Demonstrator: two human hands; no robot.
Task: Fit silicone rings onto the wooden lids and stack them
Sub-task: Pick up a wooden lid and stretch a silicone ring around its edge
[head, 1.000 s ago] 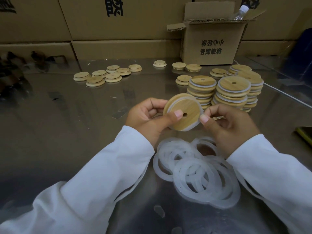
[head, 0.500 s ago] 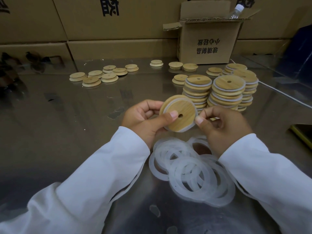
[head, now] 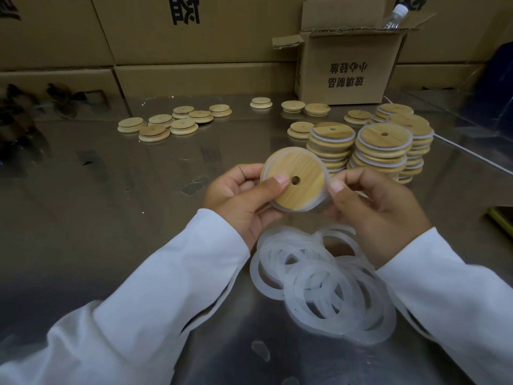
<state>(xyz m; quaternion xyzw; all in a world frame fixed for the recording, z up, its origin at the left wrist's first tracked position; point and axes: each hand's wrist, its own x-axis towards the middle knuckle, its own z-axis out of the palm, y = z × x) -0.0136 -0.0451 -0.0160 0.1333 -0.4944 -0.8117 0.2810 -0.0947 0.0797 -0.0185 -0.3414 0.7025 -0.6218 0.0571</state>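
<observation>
A round wooden lid [head: 301,173] with a small centre hole is held upright above the steel table, with a translucent silicone ring round its rim. My left hand [head: 238,198] grips it, thumb pressed on its face. My right hand [head: 374,207] pinches the ring at the lid's right edge. Below both hands lies a pile of loose silicone rings [head: 322,284]. Stacks of ringed lids [head: 380,151] stand just behind, to the right.
Bare wooden lids [head: 169,123] lie scattered at the back left and several more [head: 294,107] at the back middle. An open cardboard box [head: 349,70] with a plastic bottle [head: 395,15] stands behind the stacks. Large cartons wall off the table's far edge.
The lid has turned in my hands so its face points more toward me, and both hands have shifted slightly round its rim.
</observation>
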